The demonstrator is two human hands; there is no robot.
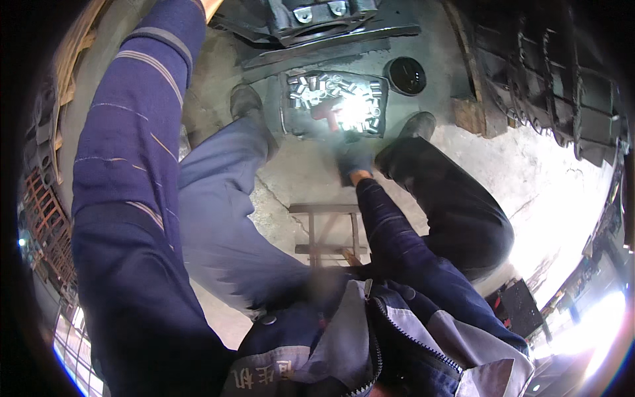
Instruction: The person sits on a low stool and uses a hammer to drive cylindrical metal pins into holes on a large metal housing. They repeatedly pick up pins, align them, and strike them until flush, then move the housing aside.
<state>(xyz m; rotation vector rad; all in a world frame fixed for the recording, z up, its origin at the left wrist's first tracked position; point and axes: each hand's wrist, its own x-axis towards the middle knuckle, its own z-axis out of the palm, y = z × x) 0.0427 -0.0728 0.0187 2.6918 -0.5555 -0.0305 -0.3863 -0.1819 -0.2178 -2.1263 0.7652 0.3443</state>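
A shallow dark tray (286, 122) lies on the floor between my feet, with many short silvery metal sleeves (317, 85) in it. My right hand (356, 157), in a dark glove, is at the near edge of the tray. Just beyond it, a blurred reddish-brown tool (325, 112) extends over the tray from my closed fingers; its exact kind is unclear. Bright glare covers the sleeves beside it. My left arm reaches up along the left side, and the hand is beyond the top edge, with only bare skin at the cuff showing.
A round black container (405, 76) stands right of the tray. Beyond lies a heavy dark metal part (311, 23) on flat plates. Dark ribbed metal parts (542, 79) stand at right by a wooden block (468, 118). Below me is a low frame (312, 228).
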